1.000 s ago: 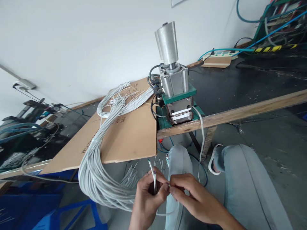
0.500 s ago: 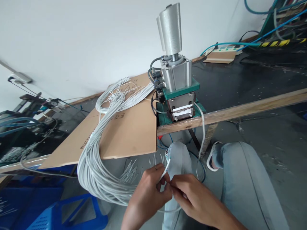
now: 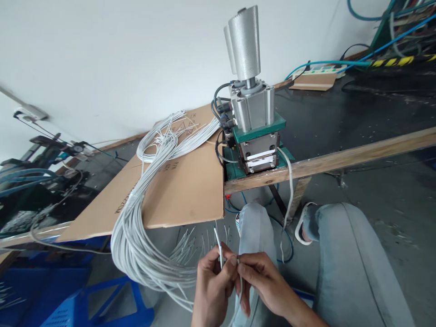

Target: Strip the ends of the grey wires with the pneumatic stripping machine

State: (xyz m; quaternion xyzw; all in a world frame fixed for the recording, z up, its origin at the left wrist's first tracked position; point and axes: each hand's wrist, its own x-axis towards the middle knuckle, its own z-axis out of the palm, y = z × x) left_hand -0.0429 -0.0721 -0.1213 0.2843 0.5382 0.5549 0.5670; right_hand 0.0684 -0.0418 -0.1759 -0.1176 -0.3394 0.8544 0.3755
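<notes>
white wall [image 3: 112,59] | grey floor [image 3: 391,200] | wooden-edged workbench [image 3: 340,159]

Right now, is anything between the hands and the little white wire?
No. The left hand and the right hand already pinch the white wire directly, just below the cardboard sheet; nothing visible lies between fingers and wire.

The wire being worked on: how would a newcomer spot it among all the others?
Below the cardboard sheet, by the knees, the left hand and right hand meet. The single grey wire sticks up between them, apart from the big bundle draped over the cardboard's edge.
</notes>
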